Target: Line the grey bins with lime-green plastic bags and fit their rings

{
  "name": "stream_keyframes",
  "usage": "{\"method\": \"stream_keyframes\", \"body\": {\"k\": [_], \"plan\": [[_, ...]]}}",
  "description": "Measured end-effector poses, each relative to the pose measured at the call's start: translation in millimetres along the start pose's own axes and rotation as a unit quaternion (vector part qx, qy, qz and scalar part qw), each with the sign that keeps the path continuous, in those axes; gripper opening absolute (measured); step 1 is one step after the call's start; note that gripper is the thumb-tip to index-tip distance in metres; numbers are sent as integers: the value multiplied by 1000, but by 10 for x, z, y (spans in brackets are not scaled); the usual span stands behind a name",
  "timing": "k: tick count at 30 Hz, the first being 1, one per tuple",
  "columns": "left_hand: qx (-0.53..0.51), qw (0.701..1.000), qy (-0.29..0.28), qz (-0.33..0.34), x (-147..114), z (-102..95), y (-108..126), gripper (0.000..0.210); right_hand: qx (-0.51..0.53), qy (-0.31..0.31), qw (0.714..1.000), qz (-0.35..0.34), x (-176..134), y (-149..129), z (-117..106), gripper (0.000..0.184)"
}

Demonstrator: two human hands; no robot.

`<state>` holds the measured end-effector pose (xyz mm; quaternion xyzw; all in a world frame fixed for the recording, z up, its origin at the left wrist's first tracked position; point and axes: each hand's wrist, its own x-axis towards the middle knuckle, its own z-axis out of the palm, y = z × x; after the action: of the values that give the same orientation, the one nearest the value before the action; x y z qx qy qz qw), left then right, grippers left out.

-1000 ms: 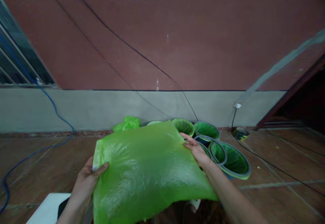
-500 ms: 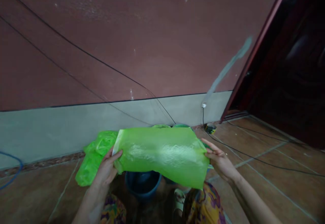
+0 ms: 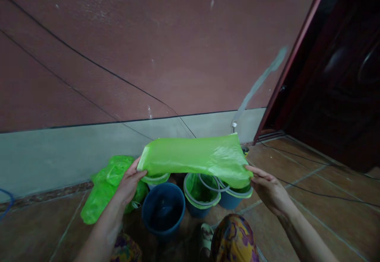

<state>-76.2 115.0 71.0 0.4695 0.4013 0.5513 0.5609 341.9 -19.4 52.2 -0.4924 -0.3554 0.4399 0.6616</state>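
Green bin liner, one piece, spans the middle of the scene, left hand pinching its left end, right hand its right end. Spreading it flat seems the step in hand; the next move likely calls for an even grip at both ends. Below stand one unlined blue bin and three lined bins in sight; crumpled green plastic at left cannot be counted.

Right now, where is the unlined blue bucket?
In the head view, the unlined blue bucket shows below the held green bag, left of centre, between the green plastic heap and a lined bucket.
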Motion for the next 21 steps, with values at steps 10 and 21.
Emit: {"method": "stream_keyframes", "body": {"k": [10, 21], "plan": [[25, 999, 9, -24, 99, -135, 24, 49, -162, -2, 986, -42, -44, 1, 112, 59], [46, 991, 119, 40, 222, -149, -90, 67, -396, 1, 907, -143, -33, 220, 211, 29]]}}
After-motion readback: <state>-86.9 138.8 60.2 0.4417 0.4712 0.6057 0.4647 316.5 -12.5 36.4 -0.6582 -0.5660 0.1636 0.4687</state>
